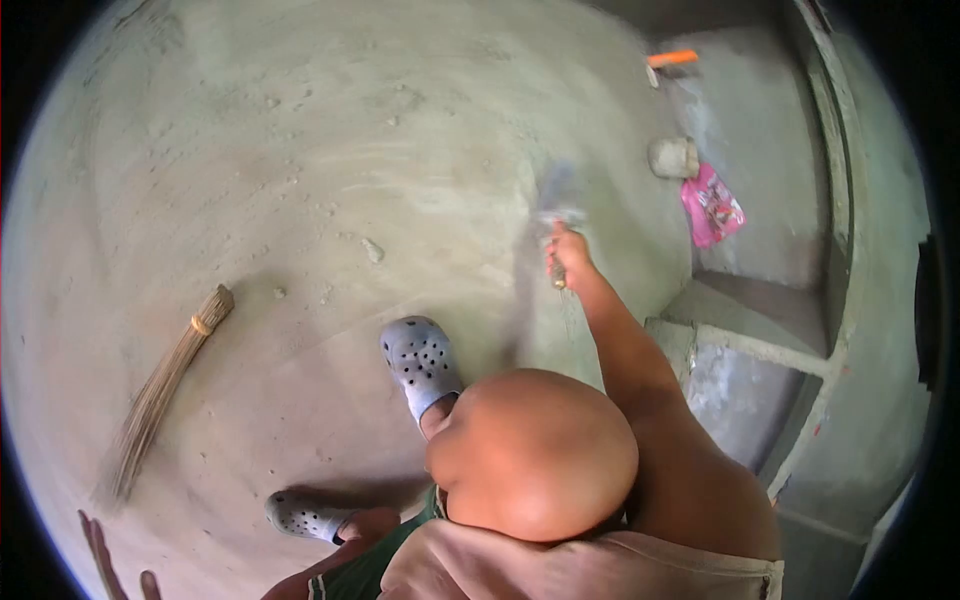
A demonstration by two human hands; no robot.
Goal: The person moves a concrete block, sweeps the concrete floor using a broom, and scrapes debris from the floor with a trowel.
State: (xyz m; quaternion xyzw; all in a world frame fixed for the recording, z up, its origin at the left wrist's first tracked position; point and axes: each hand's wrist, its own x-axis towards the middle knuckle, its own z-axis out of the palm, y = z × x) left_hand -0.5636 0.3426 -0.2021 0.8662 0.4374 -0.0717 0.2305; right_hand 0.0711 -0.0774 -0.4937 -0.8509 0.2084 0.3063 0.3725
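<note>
My right hand (pixel 569 257) is closed around the handle of a trowel (pixel 560 190), its blade blurred and held over the grey cement floor (pixel 430 180). Loose crumbs and a small pale lump (pixel 373 250) lie on the floor to the left of it. At the bottom left edge, the fingers of my left hand (pixel 100 555) show, stretched apart and holding nothing; the rest of that hand is out of frame. Just above those fingers lies a stick broom (pixel 165 395) bound with a band.
My feet wear grey clogs (pixel 418 358), one knee raised in front. Along the right, low cement partitions (pixel 760 350) form compartments. Near them are a cement-crusted container (pixel 673 157), a pink packet (pixel 713 207) and an orange-handled tool (pixel 672 59).
</note>
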